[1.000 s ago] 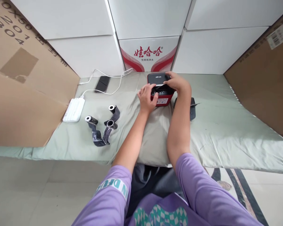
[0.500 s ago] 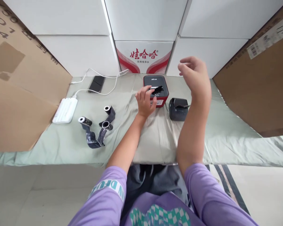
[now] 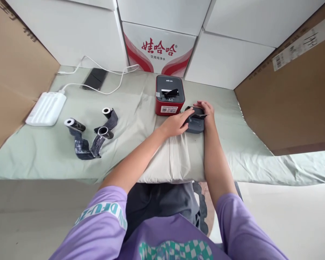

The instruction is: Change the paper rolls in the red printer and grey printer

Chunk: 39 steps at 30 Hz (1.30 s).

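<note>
Both hands have moved: the left hand (image 3: 176, 124) leaves the red-and-black printer (image 3: 170, 83), and the raised right hand (image 3: 208, 109) comes down, so both touch the small dark printer (image 3: 195, 125) on the green cloth (image 3: 139, 104). Their fingers curl around opposite sides, partly hiding it; how firmly they press I cannot tell. The white carton (image 3: 158, 48) behind reads "娃哈哈" in red, "饮用纯净水" beneath. The left sleeve (image 3: 101, 213) shows "DFU-Z". The red-and-black printer, just beside the small one, bears a front label (image 3: 169, 109) too small to read. A barcode sticker (image 3: 303, 43) marks the right cardboard box (image 3: 289, 97). Leftward lie black rolls (image 3: 105, 133) and a phone (image 3: 95, 78), crossed by a white cable (image 3: 119, 86).
</note>
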Motion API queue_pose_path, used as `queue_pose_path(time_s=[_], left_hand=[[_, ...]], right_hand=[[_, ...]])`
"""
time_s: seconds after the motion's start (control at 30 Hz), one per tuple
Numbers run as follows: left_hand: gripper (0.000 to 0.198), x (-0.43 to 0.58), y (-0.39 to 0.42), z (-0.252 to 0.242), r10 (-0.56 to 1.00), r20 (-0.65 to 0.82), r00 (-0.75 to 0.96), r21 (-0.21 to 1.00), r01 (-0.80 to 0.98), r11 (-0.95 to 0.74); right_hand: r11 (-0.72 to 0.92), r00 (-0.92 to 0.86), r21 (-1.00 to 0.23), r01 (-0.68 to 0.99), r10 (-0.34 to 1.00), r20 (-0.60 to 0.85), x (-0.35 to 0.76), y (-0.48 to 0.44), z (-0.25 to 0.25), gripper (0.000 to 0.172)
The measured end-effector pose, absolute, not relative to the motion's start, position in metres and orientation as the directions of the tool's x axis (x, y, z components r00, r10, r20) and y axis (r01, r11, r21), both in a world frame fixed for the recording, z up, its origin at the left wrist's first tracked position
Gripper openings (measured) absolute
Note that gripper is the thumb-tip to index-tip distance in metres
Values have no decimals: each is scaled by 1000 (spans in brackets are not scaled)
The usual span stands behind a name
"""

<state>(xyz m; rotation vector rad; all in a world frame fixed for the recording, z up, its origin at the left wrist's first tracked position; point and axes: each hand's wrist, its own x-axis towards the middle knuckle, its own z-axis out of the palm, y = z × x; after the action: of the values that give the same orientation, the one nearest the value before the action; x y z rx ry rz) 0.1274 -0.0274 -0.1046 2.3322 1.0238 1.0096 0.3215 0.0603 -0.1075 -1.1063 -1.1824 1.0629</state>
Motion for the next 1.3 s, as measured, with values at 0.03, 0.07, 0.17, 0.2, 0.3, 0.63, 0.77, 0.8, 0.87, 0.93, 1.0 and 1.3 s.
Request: queue_pose_path(time_s=[0.03, 0.07, 0.17, 0.2, 0.3, 0.63, 0.77, 0.8, 0.87, 0.93, 1.0, 1.3], left_hand=[[65, 128, -28, -105, 772, 435, 463, 625, 462, -629], [66, 128, -29, -105, 790, 419, 448, 651, 458, -605], [69, 130, -30, -109, 840, 386, 382, 730, 430, -531], [69, 130, -30, -111, 852, 378, 362, 756, 412, -509], [65, 128, -29, -117, 878, 353, 323, 818, 349, -457], [49, 123, -38, -101, 933, 254, 253, 856, 391, -339], [46, 126, -39, -98, 952, 221, 213, 849, 438, -295], [45, 127, -39, -98, 955, 219, 202, 849, 443, -288], [42, 129, -38, -100, 963, 206, 174, 844, 467, -265], [39, 130, -37, -102, 968, 194, 158, 832, 497, -247], [39, 130, -35, -103, 971, 187, 149, 829, 507, -238], [39, 140, -31, -104, 985, 148, 87, 810, 560, -172]], right_hand=[[143, 96, -989, -36, 986, 139, 321, 60, -106, 39], [141, 107, -989, -34, 985, 136, 320, 59, -105, 39], [143, 124, -989, -26, 983, 139, 319, 56, -103, 40], [143, 128, -990, -20, 982, 139, 318, 56, -103, 40], [131, 139, -991, -17, 982, 127, 317, 55, -103, 41], [125, 158, -987, -99, 981, 109, 317, 56, -105, 42], [126, 181, -982, -143, 978, 99, 317, 58, -109, 41], [127, 184, -981, -149, 978, 98, 317, 59, -109, 42], [127, 184, -980, -151, 978, 98, 318, 60, -111, 42], [124, 183, -981, -149, 978, 96, 318, 60, -111, 43], [121, 181, -981, -150, 979, 93, 319, 61, -112, 43], [108, 165, -983, -147, 983, 83, 319, 61, -110, 43]])
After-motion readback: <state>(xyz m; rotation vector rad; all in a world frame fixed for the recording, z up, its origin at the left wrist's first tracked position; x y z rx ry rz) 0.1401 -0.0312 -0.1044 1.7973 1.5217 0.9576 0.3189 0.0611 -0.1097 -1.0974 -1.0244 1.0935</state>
